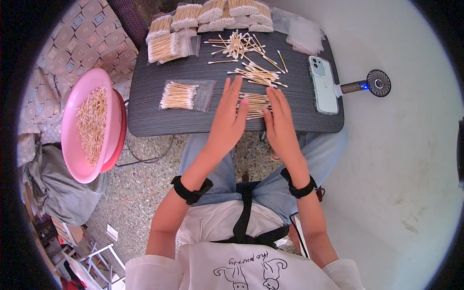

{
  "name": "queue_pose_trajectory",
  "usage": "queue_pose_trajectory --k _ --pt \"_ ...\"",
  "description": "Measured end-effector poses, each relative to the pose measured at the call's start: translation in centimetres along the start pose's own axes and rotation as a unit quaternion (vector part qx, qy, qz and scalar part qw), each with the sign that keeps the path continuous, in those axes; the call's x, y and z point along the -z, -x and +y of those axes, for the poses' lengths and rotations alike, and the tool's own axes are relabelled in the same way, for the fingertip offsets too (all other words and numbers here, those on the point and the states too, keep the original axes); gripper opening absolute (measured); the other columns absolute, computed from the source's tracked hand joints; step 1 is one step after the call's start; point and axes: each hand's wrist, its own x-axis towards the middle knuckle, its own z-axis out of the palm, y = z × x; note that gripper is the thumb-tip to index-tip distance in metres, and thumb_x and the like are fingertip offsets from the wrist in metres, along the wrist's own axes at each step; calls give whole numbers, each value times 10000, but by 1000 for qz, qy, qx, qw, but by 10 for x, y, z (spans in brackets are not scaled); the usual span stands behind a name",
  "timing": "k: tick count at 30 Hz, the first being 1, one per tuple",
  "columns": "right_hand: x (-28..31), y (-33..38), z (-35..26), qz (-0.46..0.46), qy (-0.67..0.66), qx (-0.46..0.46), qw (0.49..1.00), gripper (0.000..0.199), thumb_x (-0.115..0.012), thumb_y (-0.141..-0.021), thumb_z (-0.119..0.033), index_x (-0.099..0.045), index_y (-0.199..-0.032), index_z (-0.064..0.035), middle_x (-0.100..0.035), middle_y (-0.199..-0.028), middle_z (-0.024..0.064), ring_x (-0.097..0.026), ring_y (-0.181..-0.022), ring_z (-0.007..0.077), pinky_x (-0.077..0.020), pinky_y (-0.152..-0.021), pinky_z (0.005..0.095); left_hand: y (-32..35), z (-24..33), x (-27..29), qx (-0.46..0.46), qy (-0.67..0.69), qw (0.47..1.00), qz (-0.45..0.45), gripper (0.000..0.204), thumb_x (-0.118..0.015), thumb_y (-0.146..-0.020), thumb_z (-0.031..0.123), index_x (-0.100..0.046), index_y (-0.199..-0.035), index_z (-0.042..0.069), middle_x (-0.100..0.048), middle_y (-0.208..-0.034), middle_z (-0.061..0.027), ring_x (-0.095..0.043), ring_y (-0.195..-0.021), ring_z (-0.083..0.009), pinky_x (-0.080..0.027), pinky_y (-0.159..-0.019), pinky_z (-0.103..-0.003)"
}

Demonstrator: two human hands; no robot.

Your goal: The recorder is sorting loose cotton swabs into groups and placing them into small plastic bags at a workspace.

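Note:
A small bundle of cotton swabs point(254, 105) lies on the dark table near its front edge, the wooden sticks running left to right. Along the left ends stands my left hand point(229, 113), fingers stretched out and palm turned inward. Facing it, my right hand point(281, 121) is at the right ends, its fingers also straight. Both hands look close to the swab tips; whether they touch them I cannot tell. Beyond the fingertips spreads a loose heap of cotton swabs point(241, 46). To the left, a clear plastic bag point(205, 94) holds a neat stack of swabs.
Filled swab bags point(186, 17) line the table's far edge, with empty clear bags point(304, 34) at the far right. A phone point(325, 87) and a small fan point(378, 83) sit on the right. Left of the table, a pink basin point(72, 121) contains many swabs.

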Motion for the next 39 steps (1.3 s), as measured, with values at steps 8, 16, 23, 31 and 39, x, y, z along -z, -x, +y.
queue_pose_trajectory --k 8,16,23,31,39 --pt "-27 -2 -13 36 -39 -15 998 473 -474 -953 -19 -376 -1414 8 -393 -1441 242 -349 -1374 393 -301 -1121 440 -9 -5 -16 60 158 985 16 487 -439 -1022 235 -380 -1436 -15 -320 -1501 -279 -250 -1438 -370 -247 -1140 -375" --pt "-12 4 -6 -9 -2 16 1000 496 -414 -910 54 -340 -1400 75 -354 -1437 277 -280 -1391 429 -236 -1159 492 14 4 16 -104 -129 983 -82 499 -554 -933 129 -432 -1403 14 -356 -1510 -181 -275 -1431 -355 -224 -1163 -442" --pt "-5 3 -6 -6 -40 -11 999 483 -413 -948 28 -373 -1428 -2 -355 -1481 213 -291 -1410 375 -253 -1156 451 22 -2 19 -108 -182 973 -96 548 -612 -876 111 -440 -1392 39 -368 -1499 -146 -334 -1393 -351 -268 -1156 -467" --pt "1 10 4 -96 178 65 977 537 -498 -970 -202 -357 -1458 -28 -320 -1539 117 -306 -1410 321 -233 -1159 491 14 0 16 -139 -292 940 -105 510 -580 -901 162 -462 -1375 16 -394 -1486 -138 -351 -1391 -298 -274 -1150 -448" --pt "6 9 4 -114 256 98 955 574 -514 -961 -274 -357 -1468 -59 -318 -1546 95 -318 -1410 281 -226 -1157 501 14 -1 13 -162 -389 897 -135 578 -533 -928 286 -415 -1423 13 -352 -1522 -120 -287 -1431 -254 -208 -1173 -437"
